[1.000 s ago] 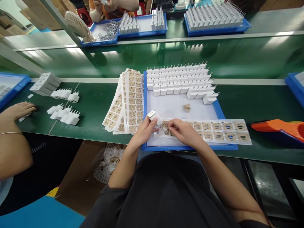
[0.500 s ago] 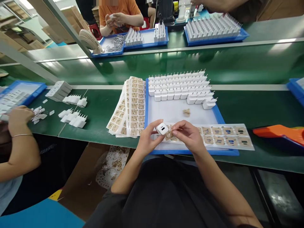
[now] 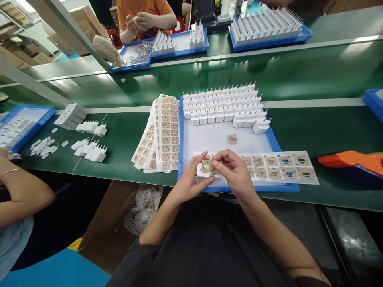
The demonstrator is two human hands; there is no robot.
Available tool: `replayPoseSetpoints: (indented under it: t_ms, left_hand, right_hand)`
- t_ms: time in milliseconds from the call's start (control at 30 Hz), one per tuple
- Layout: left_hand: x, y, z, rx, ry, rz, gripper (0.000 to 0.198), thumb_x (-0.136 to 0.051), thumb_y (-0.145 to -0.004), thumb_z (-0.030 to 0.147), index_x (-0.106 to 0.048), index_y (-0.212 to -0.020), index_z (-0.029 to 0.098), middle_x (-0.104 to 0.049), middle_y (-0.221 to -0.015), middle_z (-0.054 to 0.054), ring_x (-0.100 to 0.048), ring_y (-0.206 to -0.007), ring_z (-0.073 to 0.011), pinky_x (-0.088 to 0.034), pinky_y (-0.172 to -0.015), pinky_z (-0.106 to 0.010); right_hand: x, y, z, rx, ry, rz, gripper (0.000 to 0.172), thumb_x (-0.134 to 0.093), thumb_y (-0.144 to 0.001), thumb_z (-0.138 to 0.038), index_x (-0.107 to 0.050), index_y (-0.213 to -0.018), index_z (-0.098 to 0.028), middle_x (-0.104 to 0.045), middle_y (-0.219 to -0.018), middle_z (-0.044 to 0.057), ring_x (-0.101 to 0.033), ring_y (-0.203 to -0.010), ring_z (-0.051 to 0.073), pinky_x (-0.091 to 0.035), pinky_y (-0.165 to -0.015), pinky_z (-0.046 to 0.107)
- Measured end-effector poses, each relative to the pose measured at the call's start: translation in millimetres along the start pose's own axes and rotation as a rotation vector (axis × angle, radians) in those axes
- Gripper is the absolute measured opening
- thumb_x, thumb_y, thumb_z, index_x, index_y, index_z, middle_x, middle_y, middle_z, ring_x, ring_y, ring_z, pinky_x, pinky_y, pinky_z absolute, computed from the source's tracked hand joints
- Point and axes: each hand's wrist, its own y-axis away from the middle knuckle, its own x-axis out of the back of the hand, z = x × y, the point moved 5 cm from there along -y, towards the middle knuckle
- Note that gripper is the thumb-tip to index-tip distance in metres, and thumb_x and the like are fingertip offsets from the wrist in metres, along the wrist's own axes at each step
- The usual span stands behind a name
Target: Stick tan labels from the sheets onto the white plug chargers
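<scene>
Between thumb and fingers, my left hand [image 3: 191, 177] grips a white charger plug [image 3: 203, 174], its port face turned up. My right hand [image 3: 235, 171] pinches a small tan sticker [image 3: 206, 166], which lies over part of that face. Beneath both hands a sticker sheet [image 3: 281, 168] with two rows of tan labels stretches to the right across the front of the blue-rimmed tray [image 3: 180, 139]. Rows of white charger plugs [image 3: 220, 105] stand in the tray's far half, pins up. A crumpled tan scrap [image 3: 232, 138] rests on the tray floor.
Left of the tray lies a fanned stack of sticker sheets [image 3: 158, 135]. Loose plugs [image 3: 89, 149] and small white pieces [image 3: 43, 146] are farther left, near a co-worker's arm [image 3: 24, 195]. An orange object [image 3: 350, 159] sits at right. Across the bench another person handles parts behind trays.
The tan sticker in my right hand has moved left onto the charger plug's face, covering part of it. The co-worker's hand at left has drawn back from the small white pieces.
</scene>
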Motion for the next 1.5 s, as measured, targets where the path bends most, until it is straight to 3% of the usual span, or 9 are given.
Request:
replayPoseSetpoints:
  t_ms: [133,200,300,467,700,867,1500]
  left_hand:
    - [6.7,0.7,-10.0,0.070,-0.155,0.151,0.048,-0.074,-0.087,0.042,-0.060,-0.129,0.025,-0.069,-0.106,-0.008,-0.060,-0.093,-0.0220,-0.052,-0.078,-0.033]
    - [6.5,0.0,-13.9,0.092,-0.236,0.198,0.038,-0.074,-0.086,0.044,-0.065,-0.116,0.023,-0.069,-0.096,-0.006,-0.058,-0.085,-0.0213,-0.049,-0.072,-0.032]
    - [-0.9,-0.9,-17.1,0.116,-0.228,0.118,0.037,-0.071,-0.088,0.046,-0.061,-0.112,0.021,-0.066,-0.100,-0.008,-0.060,-0.093,-0.0240,-0.051,-0.079,-0.036]
    - [-8.5,3.5,-18.2,0.101,-0.077,-0.014,0.041,-0.060,-0.093,0.034,-0.044,-0.127,0.019,-0.059,-0.118,-0.012,-0.063,-0.104,-0.0238,-0.053,-0.091,-0.040]
    - [-0.1,3.6,-11.9,-0.037,0.012,0.071,0.042,-0.066,-0.092,0.033,-0.051,-0.129,0.022,-0.060,-0.127,-0.013,-0.061,-0.117,-0.0250,-0.055,-0.086,-0.034]
    - [3.3,3.2,-6.9,-0.119,-0.039,0.109,0.042,-0.069,-0.091,0.033,-0.055,-0.129,0.023,-0.064,-0.124,-0.012,-0.063,-0.110,-0.0239,-0.054,-0.084,-0.034]
    - [3.6,2.6,-7.1,-0.080,-0.081,0.105,0.040,-0.069,-0.091,0.037,-0.058,-0.127,0.024,-0.066,-0.120,-0.012,-0.063,-0.109,-0.0251,-0.054,-0.083,-0.036]
  right_hand:
    - [0.1,2.3,1.6,-0.006,0.052,0.012,0.016,-0.072,-0.086,-0.037,-0.063,-0.084,-0.023,-0.063,-0.082,0.000,-0.061,-0.077,0.015,-0.053,-0.072,0.029]
    - [-1.3,2.1,4.0,-0.003,0.086,0.014,0.018,-0.072,-0.086,-0.038,-0.062,-0.084,-0.023,-0.063,-0.082,0.001,-0.060,-0.077,0.016,-0.053,-0.072,0.030]
    - [-4.1,-0.1,11.2,-0.030,0.093,-0.009,0.020,-0.073,-0.084,-0.039,-0.062,-0.083,-0.022,-0.061,-0.079,0.000,-0.059,-0.074,0.015,-0.051,-0.069,0.029]
    - [-1.7,-2.8,15.5,-0.074,0.002,0.001,0.020,-0.074,-0.082,-0.039,-0.062,-0.081,-0.022,-0.061,-0.076,-0.002,-0.058,-0.071,0.014,-0.052,-0.068,0.027]
    - [4.6,-3.1,3.0,-0.029,0.066,-0.025,0.019,-0.074,-0.083,-0.038,-0.064,-0.083,-0.022,-0.063,-0.079,0.000,-0.061,-0.075,0.015,-0.052,-0.071,0.028]
    - [5.7,-1.7,-0.3,-0.024,0.119,-0.019,0.018,-0.073,-0.084,-0.038,-0.064,-0.084,-0.022,-0.064,-0.080,0.000,-0.061,-0.076,0.015,-0.051,-0.070,0.028]
    - [1.3,2.1,-8.0,0.016,0.227,0.012,0.014,-0.070,-0.086,-0.035,-0.064,-0.083,-0.022,-0.065,-0.081,0.001,-0.062,-0.075,0.015,-0.052,-0.066,0.028]
